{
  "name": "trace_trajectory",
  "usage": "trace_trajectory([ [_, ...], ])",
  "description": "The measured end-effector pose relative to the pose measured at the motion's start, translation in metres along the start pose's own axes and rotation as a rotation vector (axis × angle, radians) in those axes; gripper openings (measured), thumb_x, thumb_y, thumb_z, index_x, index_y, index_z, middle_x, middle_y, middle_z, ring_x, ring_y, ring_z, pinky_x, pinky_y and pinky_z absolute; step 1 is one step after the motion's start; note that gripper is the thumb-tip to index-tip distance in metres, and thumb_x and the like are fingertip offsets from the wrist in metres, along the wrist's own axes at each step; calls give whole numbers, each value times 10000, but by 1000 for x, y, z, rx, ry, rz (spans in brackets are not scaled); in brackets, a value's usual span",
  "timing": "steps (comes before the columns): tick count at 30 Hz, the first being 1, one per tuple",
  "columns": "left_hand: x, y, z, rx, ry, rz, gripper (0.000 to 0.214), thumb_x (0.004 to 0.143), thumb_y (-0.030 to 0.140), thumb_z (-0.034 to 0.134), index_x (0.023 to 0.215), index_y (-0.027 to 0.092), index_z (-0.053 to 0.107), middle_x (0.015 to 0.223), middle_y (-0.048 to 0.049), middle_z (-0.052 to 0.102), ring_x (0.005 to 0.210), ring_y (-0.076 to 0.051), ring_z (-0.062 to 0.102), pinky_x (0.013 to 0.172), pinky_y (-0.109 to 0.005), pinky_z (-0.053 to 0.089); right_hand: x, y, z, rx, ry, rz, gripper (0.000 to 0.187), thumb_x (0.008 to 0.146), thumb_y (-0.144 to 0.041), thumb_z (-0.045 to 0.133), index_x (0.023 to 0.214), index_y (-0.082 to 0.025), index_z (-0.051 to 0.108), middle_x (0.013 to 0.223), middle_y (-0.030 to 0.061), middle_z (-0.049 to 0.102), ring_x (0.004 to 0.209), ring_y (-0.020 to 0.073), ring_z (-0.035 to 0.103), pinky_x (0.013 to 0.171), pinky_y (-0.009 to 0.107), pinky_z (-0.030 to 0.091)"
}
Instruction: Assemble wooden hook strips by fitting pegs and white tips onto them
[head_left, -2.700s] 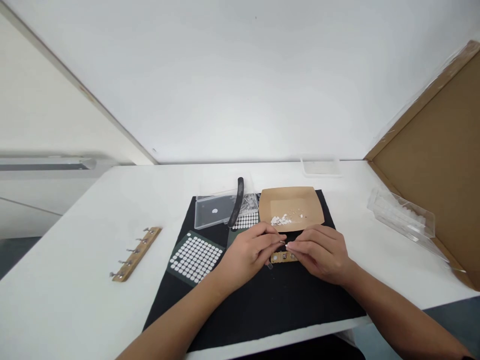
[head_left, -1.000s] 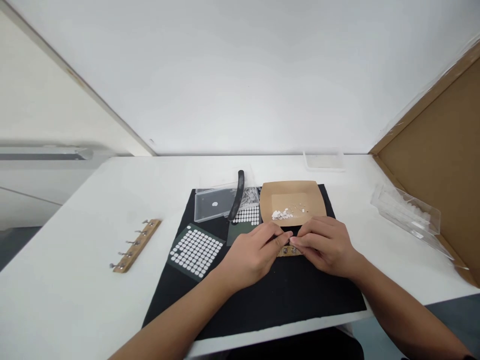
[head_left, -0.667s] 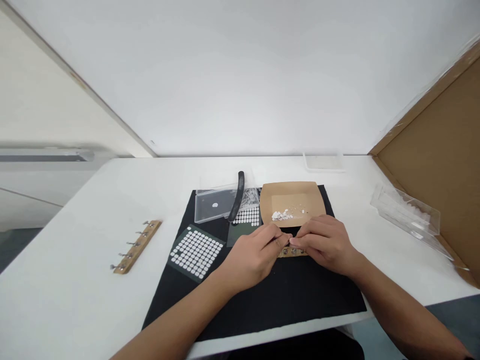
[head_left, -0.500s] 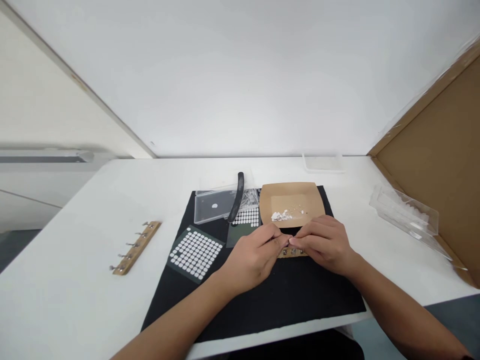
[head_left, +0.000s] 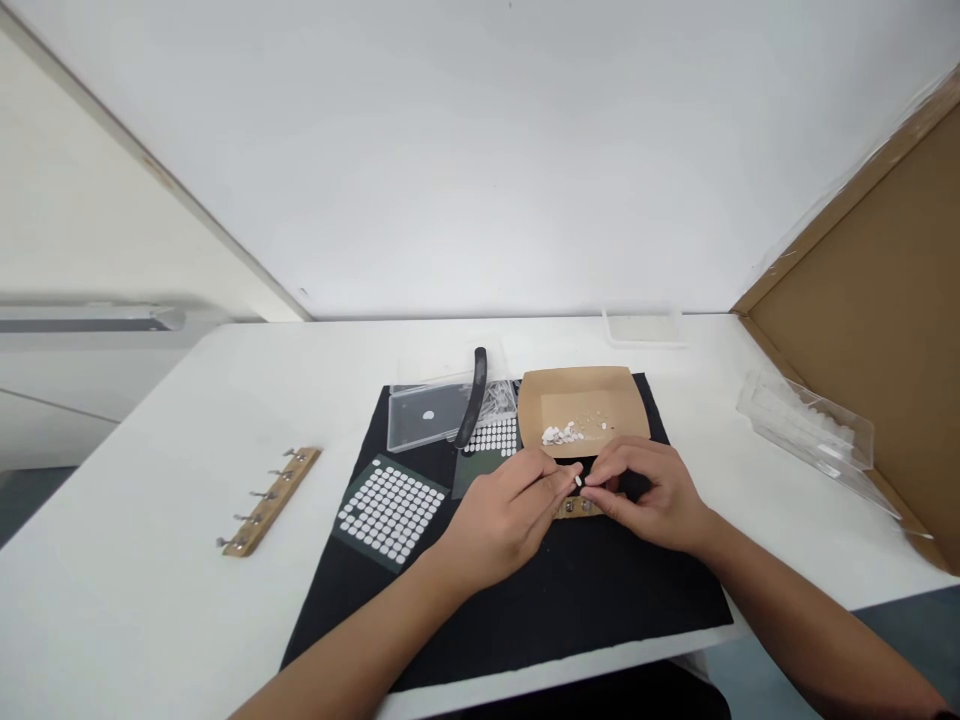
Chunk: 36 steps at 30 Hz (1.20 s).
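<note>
At the middle of the black mat, my left hand point(head_left: 517, 505) pinches a small white oval piece point(head_left: 578, 481) between thumb and fingertips. Just to its right is my right hand point(head_left: 649, 495), thumb and index fingertip close together. Whether anything lies between them is too small to make out. Below the fingertips lies a wooden strip with metal clips point(head_left: 577, 506), partly covered by my hands. Behind my hands stands a brown paper tray point(head_left: 536, 395) holding a heap of white pieces point(head_left: 561, 433) and tiny bits.
Left on the mat are a dark sheet of white ovals point(head_left: 394, 510), a second sheet point(head_left: 491, 438), a clear box point(head_left: 420, 430) and a black curved handle point(head_left: 472, 400). Another clip strip point(head_left: 271, 502) lies far left. Clear plastic boxes point(head_left: 814, 430) sit right, by a cardboard panel point(head_left: 877, 330).
My right fingertips have drawn slightly back from my left ones, and the white oval piece now shows between the hands. The view has shifted slightly.
</note>
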<state>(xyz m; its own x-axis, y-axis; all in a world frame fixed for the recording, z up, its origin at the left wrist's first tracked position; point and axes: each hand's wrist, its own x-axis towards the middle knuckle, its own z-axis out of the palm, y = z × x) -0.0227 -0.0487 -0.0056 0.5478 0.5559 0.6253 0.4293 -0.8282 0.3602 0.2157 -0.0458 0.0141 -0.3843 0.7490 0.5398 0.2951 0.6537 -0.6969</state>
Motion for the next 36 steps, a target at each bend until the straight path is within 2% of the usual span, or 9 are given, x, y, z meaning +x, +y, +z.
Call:
trace_trajectory([
  [3,2,1,-2,66,-2,29,289,1045,86,575,1318,149,647,997,-99,724,916,-207,696,714,-286,641,1,-2,3,38,17,58,49,960,-232,791,972,-211,748,831,12,747,673,132,657,661,281,550],
  [11,8,2,-3,98,17,55,177,1080,119,554,1220,147,660,1002,-80,743,976,-202,734,787,-277,666,-1,-5,6,20,-14,189,71,971,-275,779,921,-232,752,817,0,736,702,140,647,664,281,521],
  [20,7,-2,-4,104,38,48,213,1037,75,612,1233,129,673,1036,-92,764,1001,-216,744,837,-311,686,-2,-2,10,-30,-58,313,149,1012,-339,732,897,-245,738,794,-14,707,690,143,597,638,285,458],
  [31,4,-13,-1,46,41,86,149,1021,110,653,1152,157,707,1045,-101,814,995,-234,789,935,-401,689,-5,2,16,-224,-70,217,189,1029,-315,677,863,-225,688,752,-15,684,691,146,595,686,308,447],
  [36,8,-17,-9,-158,-28,18,155,990,107,698,1124,179,729,1009,-73,824,1113,-230,771,983,-371,660,-7,5,11,-206,-91,161,170,1011,-408,725,1009,-239,708,793,-25,713,710,145,649,732,317,477],
])
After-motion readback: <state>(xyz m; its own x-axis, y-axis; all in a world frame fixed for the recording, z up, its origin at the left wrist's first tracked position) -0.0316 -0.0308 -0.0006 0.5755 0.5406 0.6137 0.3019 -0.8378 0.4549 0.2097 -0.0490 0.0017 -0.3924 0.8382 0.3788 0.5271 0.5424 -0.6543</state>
